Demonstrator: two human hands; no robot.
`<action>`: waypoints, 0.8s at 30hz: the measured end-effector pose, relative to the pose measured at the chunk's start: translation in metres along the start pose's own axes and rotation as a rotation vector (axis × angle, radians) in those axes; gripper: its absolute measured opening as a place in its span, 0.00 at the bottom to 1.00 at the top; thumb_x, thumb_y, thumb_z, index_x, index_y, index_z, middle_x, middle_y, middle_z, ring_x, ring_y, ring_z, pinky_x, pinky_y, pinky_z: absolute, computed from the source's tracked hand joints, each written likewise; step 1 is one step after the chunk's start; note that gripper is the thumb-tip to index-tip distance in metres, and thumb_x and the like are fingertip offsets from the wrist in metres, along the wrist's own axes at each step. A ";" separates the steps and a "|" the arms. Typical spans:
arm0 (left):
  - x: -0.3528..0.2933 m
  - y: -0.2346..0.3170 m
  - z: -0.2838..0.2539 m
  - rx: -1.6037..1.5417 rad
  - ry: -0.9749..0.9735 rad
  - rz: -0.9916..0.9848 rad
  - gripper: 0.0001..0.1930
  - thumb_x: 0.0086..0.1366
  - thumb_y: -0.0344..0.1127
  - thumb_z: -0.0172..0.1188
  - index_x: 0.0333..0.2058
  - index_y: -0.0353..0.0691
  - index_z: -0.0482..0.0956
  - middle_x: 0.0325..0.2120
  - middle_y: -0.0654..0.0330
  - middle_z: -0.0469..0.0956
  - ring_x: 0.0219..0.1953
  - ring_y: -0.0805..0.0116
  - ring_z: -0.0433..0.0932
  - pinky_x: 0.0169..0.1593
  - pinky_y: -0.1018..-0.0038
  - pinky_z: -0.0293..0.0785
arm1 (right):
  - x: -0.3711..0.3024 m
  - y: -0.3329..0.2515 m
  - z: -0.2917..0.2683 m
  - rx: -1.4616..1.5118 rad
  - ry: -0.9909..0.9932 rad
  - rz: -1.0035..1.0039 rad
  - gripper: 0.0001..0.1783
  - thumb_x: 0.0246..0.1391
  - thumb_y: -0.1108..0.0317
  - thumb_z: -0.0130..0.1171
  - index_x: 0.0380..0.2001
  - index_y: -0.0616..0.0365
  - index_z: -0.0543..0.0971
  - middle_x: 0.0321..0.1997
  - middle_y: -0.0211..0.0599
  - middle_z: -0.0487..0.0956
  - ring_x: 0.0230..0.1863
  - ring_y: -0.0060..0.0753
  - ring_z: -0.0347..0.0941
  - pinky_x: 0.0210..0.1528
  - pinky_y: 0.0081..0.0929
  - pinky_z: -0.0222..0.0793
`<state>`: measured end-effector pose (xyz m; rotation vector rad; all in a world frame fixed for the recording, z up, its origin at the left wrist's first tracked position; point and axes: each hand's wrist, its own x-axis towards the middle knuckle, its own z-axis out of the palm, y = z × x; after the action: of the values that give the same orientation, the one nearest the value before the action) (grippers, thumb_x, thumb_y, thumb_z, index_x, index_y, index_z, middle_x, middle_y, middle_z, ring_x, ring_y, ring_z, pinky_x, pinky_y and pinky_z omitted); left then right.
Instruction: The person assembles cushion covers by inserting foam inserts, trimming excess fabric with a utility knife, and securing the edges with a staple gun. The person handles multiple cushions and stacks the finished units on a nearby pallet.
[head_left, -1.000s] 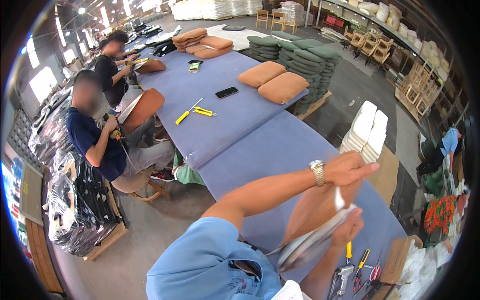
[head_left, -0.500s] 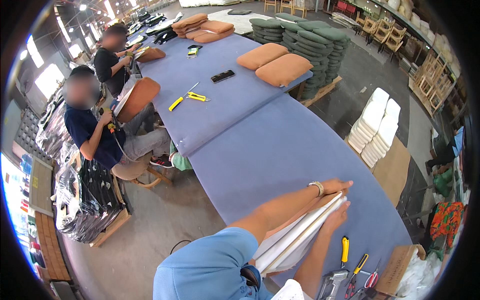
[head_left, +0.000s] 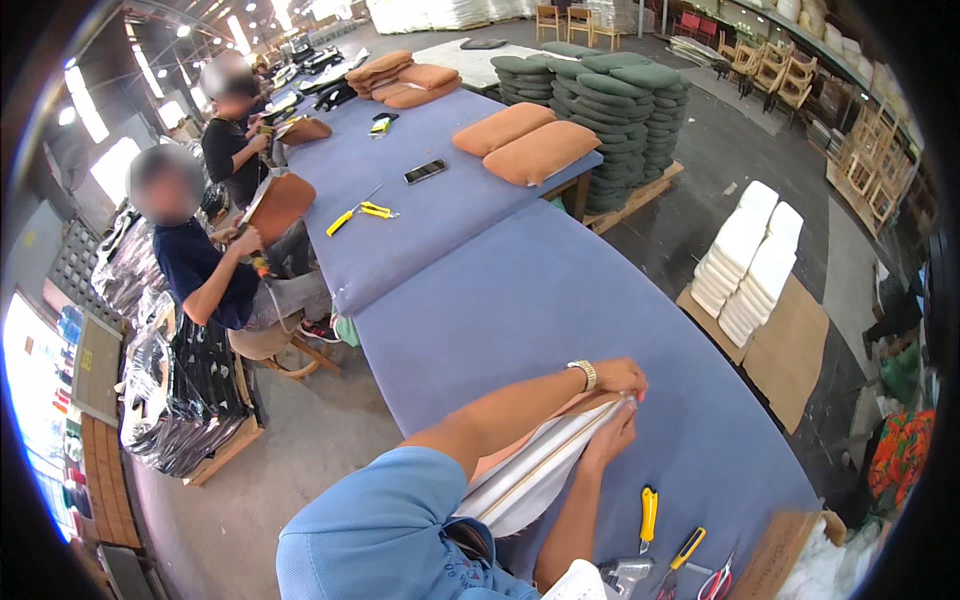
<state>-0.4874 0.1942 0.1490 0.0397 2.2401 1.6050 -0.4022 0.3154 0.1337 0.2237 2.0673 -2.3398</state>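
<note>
A cushion piece (head_left: 535,468), white with a thin brown edge line and orange-brown fabric along its far side, stands on its edge against my body. My left hand (head_left: 624,377), with a metal watch on the wrist, pinches the fabric at the piece's far end. Just below it, my right hand (head_left: 612,436) grips the same end from the right side, fingers curled round the edge. Some fingertips are hidden by the fabric. To the right of my right forearm lie a yellow utility knife (head_left: 649,517) and a metal staple gun (head_left: 627,573).
A yellow-handled screwdriver (head_left: 688,548), red-handled scissors (head_left: 716,583) and a cardboard box (head_left: 778,562) are at the near right. Orange cushions (head_left: 540,152) lie across the blue table (head_left: 520,290). Two people sit at its left side; white pads (head_left: 745,265) are stacked beyond the right edge.
The view has shifted, so table and tools appear farther left or lower. My left fingers, stretched out before, have closed on the fabric at the piece's end. My right hand keeps its grip.
</note>
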 end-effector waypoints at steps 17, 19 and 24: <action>-0.003 -0.037 0.022 -0.375 0.139 0.199 0.13 0.70 0.36 0.55 0.36 0.32 0.84 0.34 0.58 0.84 0.35 0.71 0.79 0.42 0.72 0.77 | 0.038 -0.034 -0.030 -0.514 -0.157 0.014 0.31 0.75 0.50 0.45 0.26 0.65 0.78 0.22 0.50 0.77 0.25 0.35 0.72 0.31 0.40 0.66; -0.004 -0.034 0.014 -0.442 0.125 0.184 0.13 0.71 0.35 0.55 0.34 0.31 0.84 0.33 0.59 0.84 0.34 0.74 0.78 0.41 0.73 0.77 | 0.025 -0.048 -0.018 -0.618 -0.197 -0.044 0.32 0.75 0.49 0.46 0.23 0.65 0.74 0.19 0.43 0.72 0.24 0.27 0.67 0.29 0.36 0.63; -0.011 -0.024 0.004 -0.519 0.077 0.132 0.17 0.75 0.37 0.53 0.36 0.31 0.86 0.30 0.60 0.81 0.35 0.73 0.76 0.42 0.72 0.75 | 0.019 -0.030 -0.008 -0.335 -0.167 0.024 0.33 0.75 0.46 0.46 0.20 0.61 0.70 0.18 0.27 0.68 0.25 0.18 0.61 0.26 0.31 0.58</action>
<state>-0.4712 0.1864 0.1292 -0.0154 1.8366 2.2444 -0.4231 0.3290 0.1602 0.0452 2.3074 -1.8842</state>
